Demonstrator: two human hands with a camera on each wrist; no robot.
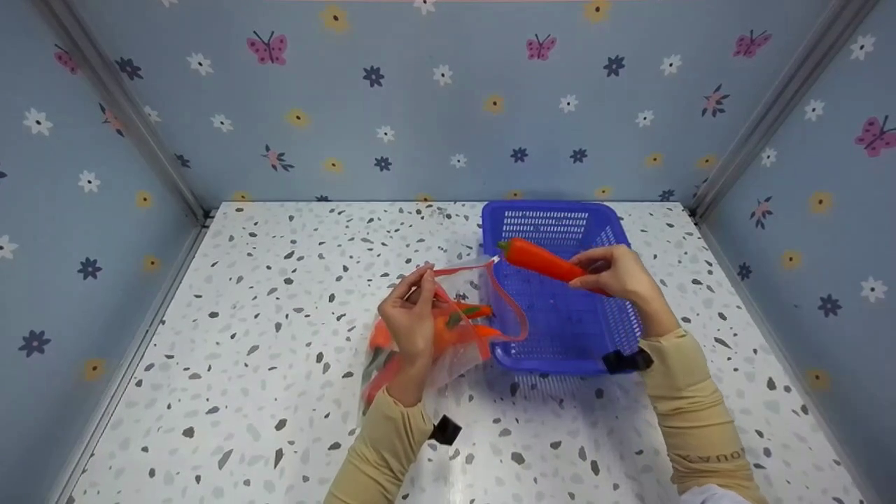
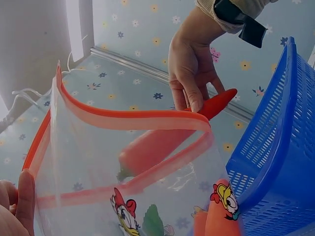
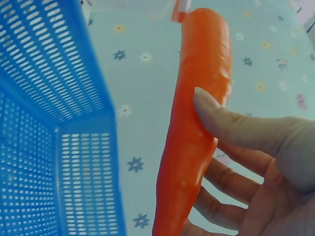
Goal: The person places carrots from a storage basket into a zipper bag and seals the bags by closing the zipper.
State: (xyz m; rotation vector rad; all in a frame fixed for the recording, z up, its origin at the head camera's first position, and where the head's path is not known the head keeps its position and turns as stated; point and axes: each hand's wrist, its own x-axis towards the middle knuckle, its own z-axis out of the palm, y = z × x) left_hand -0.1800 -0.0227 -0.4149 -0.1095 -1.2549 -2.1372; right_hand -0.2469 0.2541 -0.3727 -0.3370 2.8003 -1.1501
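Observation:
My left hand (image 1: 411, 315) pinches the red-edged rim of a clear zip bag (image 2: 83, 162) between thumb and fingers. The bag's mouth gapes open toward the right. Orange and red pieces with green parts (image 1: 448, 332) lie inside the bag; their kinds are partly hidden by the plastic. My right hand (image 1: 616, 271) grips an orange-red carrot (image 1: 539, 259) near its narrow end, thumb on one side and fingers behind. Its thick end with a short green top points left, above the basket's left side and close to the bag's mouth.
A blue perforated basket (image 1: 493, 220) stands under the right hand, and the bag's rim overlaps its left edge. The speckled white tabletop (image 1: 266, 350) extends to the left and front. Flower-patterned panels (image 1: 448, 105) enclose the back and sides.

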